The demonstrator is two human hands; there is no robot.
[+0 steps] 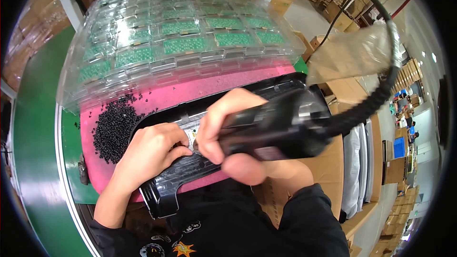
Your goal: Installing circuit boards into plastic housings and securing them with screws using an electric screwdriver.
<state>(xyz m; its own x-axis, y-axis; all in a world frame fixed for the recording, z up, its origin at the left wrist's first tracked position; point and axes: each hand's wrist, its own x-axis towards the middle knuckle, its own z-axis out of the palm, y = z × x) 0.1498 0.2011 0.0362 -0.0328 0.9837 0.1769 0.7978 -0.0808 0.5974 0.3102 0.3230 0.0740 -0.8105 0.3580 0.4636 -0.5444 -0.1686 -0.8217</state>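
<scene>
My right hand [228, 128] is wrapped around a black electric screwdriver [285, 126], which lies tilted with its tip end toward my left hand; motion blurs it. Below both hands a long black plastic housing [188, 171] rests aslant on a pink mat [200, 96]. A light-coloured part [192, 131] shows inside the housing between my hands. My left hand [154, 150] reaches over the housing, thumb and fingers pinched close to the screwdriver's tip. Whatever the pinch holds is too small to make out. Beside my left hand lies a heap of tiny black screws [114, 131].
Stacked clear plastic trays [183, 59] with green circuit boards [184, 45] stand behind the mat. A thick black cable [366, 109] runs from the screwdriver up at the right. Cardboard boxes [328, 171] and a clear plastic bag [352, 52] are on the right. A green surface [35, 114] extends left.
</scene>
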